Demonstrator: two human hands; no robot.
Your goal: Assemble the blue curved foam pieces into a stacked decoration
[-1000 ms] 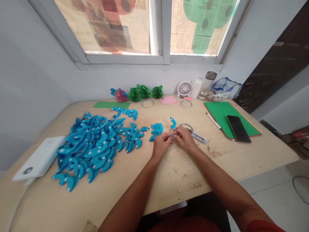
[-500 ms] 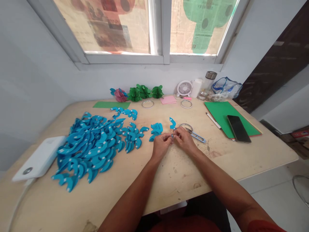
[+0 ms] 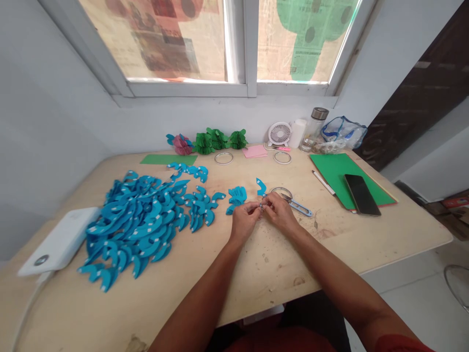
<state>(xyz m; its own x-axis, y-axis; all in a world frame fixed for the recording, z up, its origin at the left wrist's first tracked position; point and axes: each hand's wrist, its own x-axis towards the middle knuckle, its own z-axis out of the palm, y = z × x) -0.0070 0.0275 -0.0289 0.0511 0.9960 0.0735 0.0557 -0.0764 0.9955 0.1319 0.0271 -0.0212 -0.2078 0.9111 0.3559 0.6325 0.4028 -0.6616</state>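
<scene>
Fingertips of my left hand (image 3: 245, 220) and my right hand (image 3: 279, 211) meet in a pinch just above the table. Between them is a tiny item, too small and too covered to name. Right behind the fingers lies a curved blue paper piece (image 3: 261, 186) with a white square on it. A small stack of blue paper pieces (image 3: 237, 195) sits beside my left hand. To the right of my right hand is a light-blue cutter (image 3: 301, 208), its tip by a silver ring (image 3: 281, 190).
A big heap of blue paper pieces (image 3: 137, 215) covers the table's left, beside a white power bank (image 3: 60, 239). Along the back stand green paper figures (image 3: 219, 139), a small fan (image 3: 280, 133) and a bottle (image 3: 314, 132). A phone (image 3: 362, 194) lies on green paper (image 3: 335, 171) at right.
The hands stay in the same place, still pinched together, with only slight finger movement. The whole view has shifted very slightly.
</scene>
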